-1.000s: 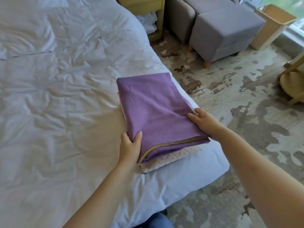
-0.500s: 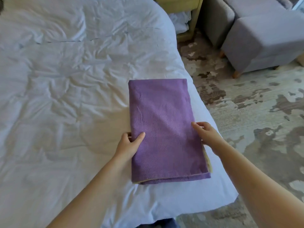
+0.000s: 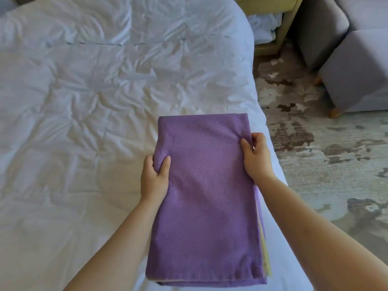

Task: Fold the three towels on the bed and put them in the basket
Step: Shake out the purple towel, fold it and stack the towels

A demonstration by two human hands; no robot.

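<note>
A folded purple towel (image 3: 207,198) tops a stack, and pale yellow and cream towel edges (image 3: 265,248) peek out along its right side. The stack is raised above the white bed (image 3: 88,127), close to me. My left hand (image 3: 155,179) grips the stack's left edge, thumb on top and fingers underneath. My right hand (image 3: 256,157) grips the right edge the same way. No basket is in view.
A grey ottoman (image 3: 357,74) and a grey sofa (image 3: 321,24) stand on the patterned rug (image 3: 327,156) at the right. A wooden nightstand (image 3: 270,19) with white cloth inside stands beyond the bed's far right corner.
Both hands have lifted the stack off the bed and drawn it toward me. My view has swung left, so the wooden bin at the far right is out of frame.
</note>
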